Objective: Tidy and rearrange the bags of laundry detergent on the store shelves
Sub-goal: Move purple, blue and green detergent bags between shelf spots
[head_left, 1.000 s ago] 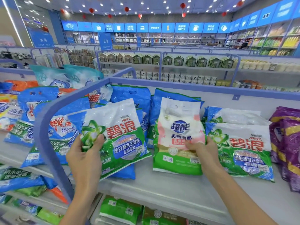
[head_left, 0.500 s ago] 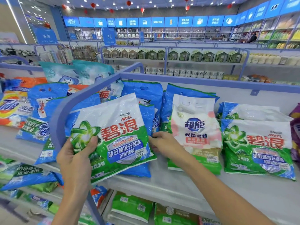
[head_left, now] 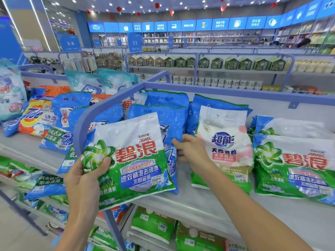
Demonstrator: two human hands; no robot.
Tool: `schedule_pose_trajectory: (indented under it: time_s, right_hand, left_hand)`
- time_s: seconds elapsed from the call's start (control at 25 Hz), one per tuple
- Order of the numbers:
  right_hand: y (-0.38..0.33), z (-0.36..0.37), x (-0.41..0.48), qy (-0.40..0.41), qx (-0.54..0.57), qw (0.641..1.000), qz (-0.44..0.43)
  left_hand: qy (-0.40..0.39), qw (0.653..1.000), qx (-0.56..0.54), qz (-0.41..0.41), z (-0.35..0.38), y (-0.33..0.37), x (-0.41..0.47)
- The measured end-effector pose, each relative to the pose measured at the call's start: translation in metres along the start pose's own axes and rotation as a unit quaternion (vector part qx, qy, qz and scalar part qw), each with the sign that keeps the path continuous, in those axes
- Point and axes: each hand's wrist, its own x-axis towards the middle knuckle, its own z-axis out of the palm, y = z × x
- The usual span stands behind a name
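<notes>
"Head view is showing the left hand [head_left: 85, 176] gripping the lower-left corner of a green-and-white bag [head_left: 134, 160], thumb pressing on the front and fingers going behind. The bag is hanging tilted in front of the shelf [head_left: 208, 205], not lying on it."

"Why is the person holding it up rather than setting it down?"

"Probably it is waiting for a slot. The right hand [head_left: 192, 151] is reaching to the right edge of the blue bag [head_left: 168, 122] leaning just behind. Whether those fingers are pinching that edge or only touching it cannot be told."

"So the blue bag is getting squared first?"

"That is looking like the step in hand — tidying the row so the lifted bag is gaining a place, perhaps by the matching bag [head_left: 297, 163] lying further right."

"What is crowding the move?"

"A white-and-pink bag [head_left: 224, 142] is leaning just right of the reaching hand, between the blue stack and the matching bag. A blue rail [head_left: 112, 100] is curving down beside the lifted bag's left edge, with an orange bag [head_left: 34, 115] and others lying beyond it — and green bags [head_left: 154, 227] are sitting on the level below."
</notes>
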Motion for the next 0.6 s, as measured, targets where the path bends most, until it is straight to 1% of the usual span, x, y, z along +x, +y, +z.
schedule_pose_trajectory:
  time_s: [0.16,0.28,0.36,0.4,0.48,0.52,0.6]
  right_hand:
    - [-0.033,-0.045,-0.031,0.037,-0.009,0.996,-0.075]
    - [-0.040,-0.090,-0.057,0.079,0.000,0.990,-0.117]
    - [-0.045,-0.116,-0.063,0.112,0.000,0.986,-0.123]
    - [-0.045,-0.130,-0.061,0.134,0.000,0.985,-0.112]
    - [-0.038,-0.152,-0.057,0.198,-0.004,0.976,-0.090]
    - [-0.030,-0.162,-0.055,0.232,-0.036,0.968,-0.090]
    - [-0.008,-0.175,-0.050,0.267,-0.163,0.947,-0.078]
  left_hand:
    - [0.007,1.000,-0.003,-0.020,0.003,-0.007,-0.006]
    - [0.007,0.999,-0.010,-0.031,0.004,-0.009,-0.008]
    - [0.006,0.999,-0.013,-0.030,0.004,-0.010,-0.009]
    - [0.005,0.999,-0.012,-0.032,0.003,-0.011,-0.008]
    - [-0.003,0.999,-0.007,-0.038,0.003,-0.014,-0.009]
    - [-0.006,0.999,-0.007,-0.042,0.003,-0.015,-0.010]
    - [-0.013,0.999,-0.011,-0.050,0.003,-0.017,-0.013]
